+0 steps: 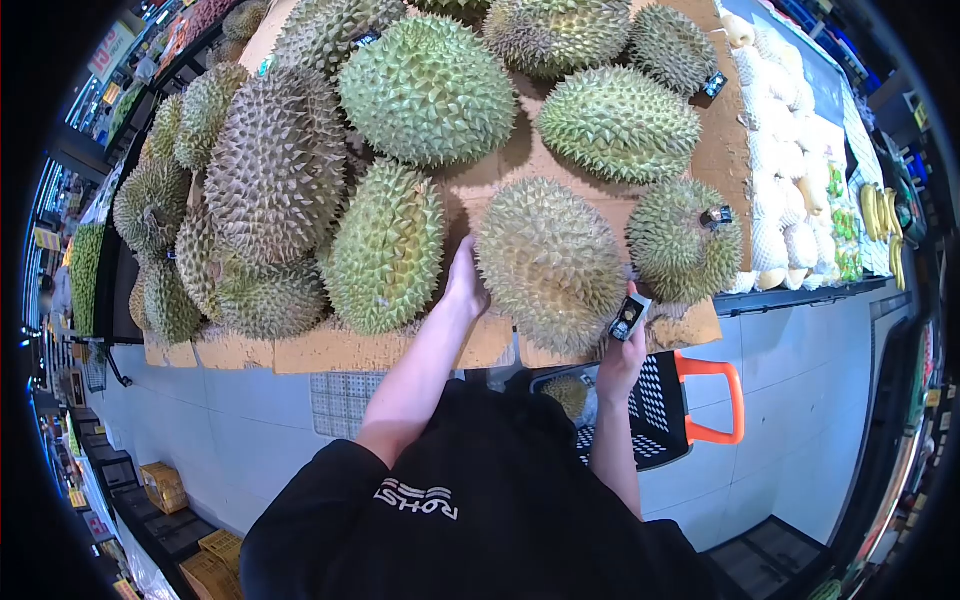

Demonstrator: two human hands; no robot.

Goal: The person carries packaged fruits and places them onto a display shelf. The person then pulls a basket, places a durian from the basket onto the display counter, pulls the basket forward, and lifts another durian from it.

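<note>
Straight fingers of the left hand (466,278) lie together against the brownish durian (550,265); the right hand (626,350) is at its right side beside a black tag (627,316), its finger closure unclear. The durian sits at the cardboard's (320,354) near edge, right of centre.

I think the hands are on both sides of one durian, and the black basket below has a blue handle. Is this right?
Not fully: in the head view, the black basket has an orange handle, not blue. The left hand and right hand do flank the durian.
</note>
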